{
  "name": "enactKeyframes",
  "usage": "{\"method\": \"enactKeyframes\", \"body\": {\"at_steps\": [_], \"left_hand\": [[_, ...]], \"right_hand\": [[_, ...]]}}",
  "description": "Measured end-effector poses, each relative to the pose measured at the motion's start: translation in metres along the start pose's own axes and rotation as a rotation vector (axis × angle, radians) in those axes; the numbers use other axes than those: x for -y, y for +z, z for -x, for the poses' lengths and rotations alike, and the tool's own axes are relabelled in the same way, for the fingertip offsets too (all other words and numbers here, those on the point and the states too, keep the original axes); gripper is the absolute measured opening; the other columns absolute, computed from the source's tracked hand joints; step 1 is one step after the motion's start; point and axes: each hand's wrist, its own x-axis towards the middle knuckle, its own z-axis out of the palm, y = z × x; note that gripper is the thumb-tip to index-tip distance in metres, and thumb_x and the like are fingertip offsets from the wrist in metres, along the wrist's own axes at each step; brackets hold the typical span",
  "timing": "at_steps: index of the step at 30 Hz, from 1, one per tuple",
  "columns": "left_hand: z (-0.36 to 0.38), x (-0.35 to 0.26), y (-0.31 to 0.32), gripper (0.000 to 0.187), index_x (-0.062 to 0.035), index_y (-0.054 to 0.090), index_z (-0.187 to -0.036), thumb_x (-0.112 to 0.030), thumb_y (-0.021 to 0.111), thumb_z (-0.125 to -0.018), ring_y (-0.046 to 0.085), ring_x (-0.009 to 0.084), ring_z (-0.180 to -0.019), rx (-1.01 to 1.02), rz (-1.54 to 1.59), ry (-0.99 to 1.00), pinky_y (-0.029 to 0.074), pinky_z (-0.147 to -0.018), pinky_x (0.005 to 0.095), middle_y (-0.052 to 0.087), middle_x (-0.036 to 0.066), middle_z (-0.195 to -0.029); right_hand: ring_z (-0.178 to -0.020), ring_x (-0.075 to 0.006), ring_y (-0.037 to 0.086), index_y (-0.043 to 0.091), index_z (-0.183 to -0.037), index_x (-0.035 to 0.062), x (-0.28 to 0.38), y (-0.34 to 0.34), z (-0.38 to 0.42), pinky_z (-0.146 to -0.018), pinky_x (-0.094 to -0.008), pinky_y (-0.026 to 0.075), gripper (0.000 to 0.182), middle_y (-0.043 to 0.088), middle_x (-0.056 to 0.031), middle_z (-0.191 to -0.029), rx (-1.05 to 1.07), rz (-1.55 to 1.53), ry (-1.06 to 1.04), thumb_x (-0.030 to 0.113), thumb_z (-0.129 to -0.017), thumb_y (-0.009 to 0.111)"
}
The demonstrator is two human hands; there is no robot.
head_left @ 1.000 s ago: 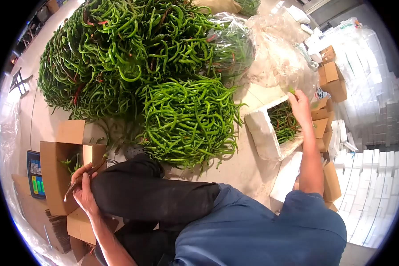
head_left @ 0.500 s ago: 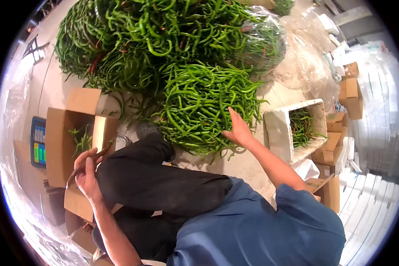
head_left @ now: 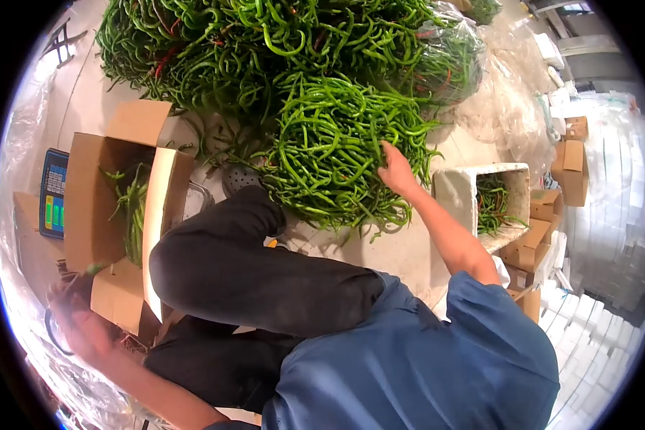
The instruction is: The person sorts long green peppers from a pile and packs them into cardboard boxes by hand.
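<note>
My right hand (head_left: 398,169) is at the right side of a heap of long green chili peppers (head_left: 337,158), fingertips against it. Its index finger and thumb are apart, and no pepper shows in its grasp. At the lower left, my left hand (head_left: 81,319) is smeared by motion beside a cardboard box (head_left: 93,208); its fingers and anything in them cannot be made out. Inside that box lie some green chili peppers (head_left: 135,215). To the right of the heap, a white foam box (head_left: 455,197) lies tipped toward me with green and reddish peppers (head_left: 491,204) in it.
A far larger mound of darker green peppers (head_left: 215,50) rises behind the heap. Plastic-wrapped peppers (head_left: 448,61) lie at its right. A scale with a keypad (head_left: 54,193) stands left of the box. More cardboard boxes (head_left: 572,168) and white foam stacks (head_left: 588,344) line the right.
My left hand has swung down and left, away from the box's front; the brownish peppers it held are no longer distinguishable. My right hand stays at the heap, its fingers more bent. The view has shifted slightly.
</note>
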Motion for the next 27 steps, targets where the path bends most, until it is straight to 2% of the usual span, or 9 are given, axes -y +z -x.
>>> {"method": "enactKeyframes", "body": {"at_steps": [2, 4, 8, 9, 11, 16, 19, 23, 27], "left_hand": [[-0.002, -0.016, -0.057, 0.036, 0.0035, 0.051, -0.135, -0.015, 0.049, -0.104, 0.054, 0.0222, -0.122, 0.037, -0.009, -0.011, 0.047, -0.100, 0.0338, 0.058, 0.014, -0.133], [0.000, -0.032, -0.104, 0.036, 0.0035, 0.052, -0.134, -0.016, 0.050, -0.104, 0.056, 0.0218, -0.118, 0.127, 0.061, -0.139, 0.048, -0.098, 0.0332, 0.059, 0.013, -0.131], [0.017, -0.030, -0.162, 0.037, 0.0038, 0.053, -0.133, -0.017, 0.052, -0.103, 0.058, 0.0215, -0.113, -0.005, 0.197, -0.206, 0.048, -0.097, 0.0317, 0.060, 0.013, -0.128], [0.024, -0.033, -0.165, 0.035, 0.0036, 0.054, -0.132, -0.016, 0.052, -0.103, 0.058, 0.0218, -0.114, 0.073, 0.201, -0.265, 0.048, -0.098, 0.0303, 0.061, 0.014, -0.127], [0.029, -0.015, -0.158, 0.037, 0.0026, 0.051, -0.135, -0.018, 0.049, -0.104, 0.055, 0.0223, -0.118, -0.130, 0.121, -0.225, 0.046, -0.103, 0.0345, 0.056, 0.013, -0.130], [0.034, 0.002, -0.116, 0.039, 0.0016, 0.049, -0.138, -0.021, 0.048, -0.105, 0.054, 0.0229, -0.120, -0.227, 0.024, -0.198, 0.045, -0.105, 0.0369, 0.052, 0.011, -0.134], [0.036, 0.005, -0.100, 0.041, -0.0015, 0.048, -0.140, -0.022, 0.050, -0.105, 0.054, 0.0210, -0.120, -0.156, -0.019, -0.213, 0.047, -0.095, 0.0298, 0.054, 0.009, -0.134], [0.051, 0.001, -0.052, 0.040, -0.0042, 0.048, -0.139, -0.021, 0.053, -0.103, 0.057, 0.0188, -0.116, -0.206, -0.107, -0.198, 0.046, -0.083, 0.0254, 0.058, 0.008, -0.129], [0.054, 0.001, -0.044, 0.039, -0.0039, 0.049, -0.138, -0.020, 0.054, -0.103, 0.059, 0.0186, -0.112, -0.233, -0.140, -0.178, 0.047, -0.080, 0.0263, 0.060, 0.009, -0.125]], "right_hand": [[-0.103, -0.0329, 0.061, 0.044, -0.139, -0.0007, 0.015, -0.014, 0.006, -0.089, -0.0385, 0.050, 0.065, 0.056, -0.0213, -0.129, -0.006, -0.029, 0.022, 0.006, -0.079, 0.069], [-0.098, -0.0357, 0.062, 0.058, -0.124, 0.0018, 0.023, -0.018, 0.018, -0.086, -0.0425, 0.051, 0.044, 0.060, -0.0202, -0.116, -0.083, -0.009, -0.065, 0.007, -0.081, 0.068], [-0.077, -0.0283, 0.067, 0.070, -0.100, 0.0048, 0.019, 0.008, 0.054, -0.071, -0.0355, 0.053, 0.016, 0.069, -0.0147, -0.089, -0.069, -0.047, -0.042, 0.012, -0.086, 0.066], [-0.078, -0.0286, 0.067, 0.069, -0.101, 0.0041, 0.025, 0.013, 0.062, -0.071, -0.0357, 0.053, 0.017, 0.069, -0.0152, -0.090, -0.029, -0.056, 0.008, 0.013, -0.087, 0.066], [-0.082, -0.0293, 0.069, 0.069, -0.101, 0.0032, 0.047, 0.018, 0.072, -0.073, -0.0352, 0.053, 0.018, 0.070, -0.0163, -0.093, 0.045, -0.111, 0.104, 0.016, -0.090, 0.064], [-0.084, -0.0346, 0.065, 0.069, -0.097, 0.0052, 0.062, 0.038, 0.062, -0.073, -0.0390, 0.053, 0.014, 0.069, -0.0147, -0.094, -0.019, 0.077, -0.085, 0.016, -0.089, 0.064], [-0.082, -0.0363, 0.066, 0.069, -0.087, 0.0065, 0.094, 0.037, 0.047, -0.072, -0.0452, 0.053, 0.012, 0.070, -0.0141, -0.090, -0.117, 0.173, -0.146, 0.017, -0.088, 0.062], [-0.076, -0.0418, 0.067, 0.072, -0.085, 0.0052, 0.079, 0.058, 0.007, -0.069, -0.0509, 0.054, 0.026, 0.069, -0.0218, -0.079, 0.213, 0.484, 0.016, 0.028, -0.085, 0.060], [-0.080, -0.0433, 0.067, 0.072, -0.082, 0.0037, 0.076, 0.071, -0.008, -0.072, -0.0508, 0.054, 0.027, 0.069, -0.0243, -0.084, 0.277, 0.493, 0.126, 0.028, -0.084, 0.059]]}}
